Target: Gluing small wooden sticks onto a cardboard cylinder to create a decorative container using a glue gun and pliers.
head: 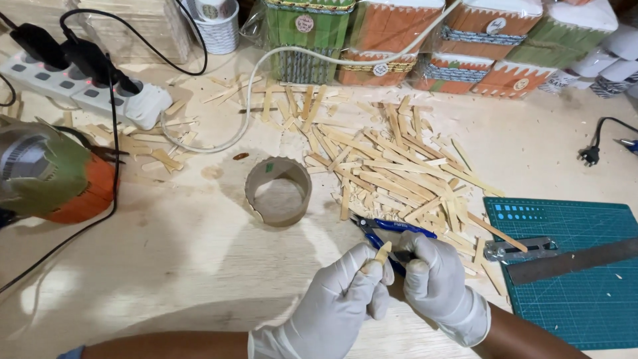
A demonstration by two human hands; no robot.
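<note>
Left hand pinching a thin, light, snappable wooden stick near its end, right hand closed on blue-handled cutters, cardboard ring at eleven o'clock.

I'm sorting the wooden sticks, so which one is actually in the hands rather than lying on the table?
The short stick pinched upright in the left hand, beside the blue-handled cutters in the right hand. The rest lie in the pile.
</note>
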